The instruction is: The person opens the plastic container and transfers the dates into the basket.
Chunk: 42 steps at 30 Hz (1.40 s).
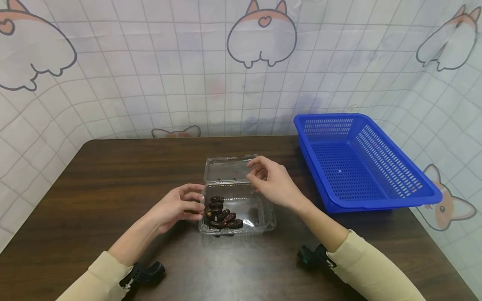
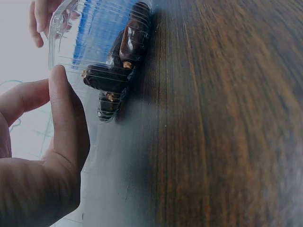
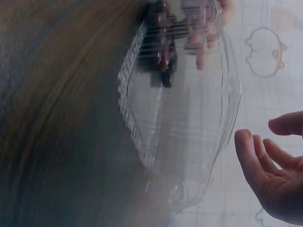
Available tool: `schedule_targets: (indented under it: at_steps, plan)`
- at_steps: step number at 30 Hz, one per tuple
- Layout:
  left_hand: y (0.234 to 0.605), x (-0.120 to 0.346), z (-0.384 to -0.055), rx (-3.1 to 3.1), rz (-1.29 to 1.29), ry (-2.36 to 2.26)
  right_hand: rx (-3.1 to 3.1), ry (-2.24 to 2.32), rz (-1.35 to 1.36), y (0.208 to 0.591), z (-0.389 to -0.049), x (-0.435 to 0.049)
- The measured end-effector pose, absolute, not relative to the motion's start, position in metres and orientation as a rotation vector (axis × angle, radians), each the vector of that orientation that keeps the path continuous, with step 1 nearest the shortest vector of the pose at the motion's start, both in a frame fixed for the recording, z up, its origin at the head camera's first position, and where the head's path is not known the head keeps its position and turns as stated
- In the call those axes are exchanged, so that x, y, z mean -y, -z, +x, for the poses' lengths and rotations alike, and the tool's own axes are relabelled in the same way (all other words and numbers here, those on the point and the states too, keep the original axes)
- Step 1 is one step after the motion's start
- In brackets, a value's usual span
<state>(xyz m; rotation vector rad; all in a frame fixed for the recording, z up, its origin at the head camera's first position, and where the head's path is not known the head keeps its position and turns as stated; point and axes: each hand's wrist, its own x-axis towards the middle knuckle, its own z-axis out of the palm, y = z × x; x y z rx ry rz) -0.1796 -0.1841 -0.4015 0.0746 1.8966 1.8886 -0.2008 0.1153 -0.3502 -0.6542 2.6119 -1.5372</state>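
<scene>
A clear plastic clamshell box (image 1: 260,213) rests on the table with its lid (image 1: 227,169) folded back behind it. Dark, wrinkled dates (image 1: 226,217) lie bunched in its left half, several of them, and show through the wall in the left wrist view. My left hand (image 1: 180,207) is at the box's left side, fingertips right at the wall and rim. Above the right part of the box and lid hovers my right hand (image 1: 274,182), fingers loosely bent. The right wrist view shows its thumb and fingers (image 3: 258,163) apart, with nothing between them.
A blue perforated plastic basket (image 1: 320,175) stands at the table's right back, beyond the right forearm. The dark wooden table (image 1: 113,179) ends at the back against a white grid-patterned cloth (image 1: 169,71) with cartoon animals. Each wrist wears a black camera mount (image 1: 144,274).
</scene>
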Motion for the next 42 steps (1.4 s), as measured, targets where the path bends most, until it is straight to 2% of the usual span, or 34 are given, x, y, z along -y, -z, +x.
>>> schedule_targets:
  at_steps: [28,42]
  plan:
    - [0.405,0.182,-0.182,-1.831,0.072,-1.920,-2.418,1.257,-0.782,0.369,-0.191,-0.090]
    - [0.406,0.182,-0.182,-1.810,0.079,-1.936,-2.524,0.887,-0.849,0.381,-0.194,-0.081]
